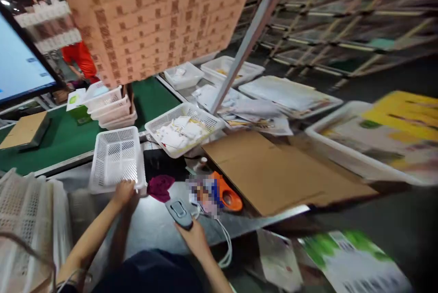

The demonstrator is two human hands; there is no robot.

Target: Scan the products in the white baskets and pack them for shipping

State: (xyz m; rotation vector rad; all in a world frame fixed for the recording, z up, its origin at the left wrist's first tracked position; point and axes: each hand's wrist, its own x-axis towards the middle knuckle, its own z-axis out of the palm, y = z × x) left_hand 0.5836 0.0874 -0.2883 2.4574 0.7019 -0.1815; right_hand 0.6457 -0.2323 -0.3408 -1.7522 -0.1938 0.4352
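My left hand [125, 192] is closed on the near rim of a white perforated plastic basket [99, 160], which has nothing in it. In my right hand [195, 237] is a grey handheld barcode scanner [179, 213]; my fingers wrap round its handle, partly hidden beneath it. A dark red cloth [161, 188] lies between the basket and the scanner. Just right of the scanner sit a blurred-out item [207, 195] and an orange tape dispenser-like object [231, 196]. A white cable [226, 243] loops down behind my right hand.
A flat brown cardboard sheet [273, 170] covers the right of the metal table [153, 227]. Beyond are a basket of white slips [150, 126] and a green conveyor belt [150, 94]. Stacked baskets [27, 220] stand at left. A slanted metal post [244, 39] rises ahead.
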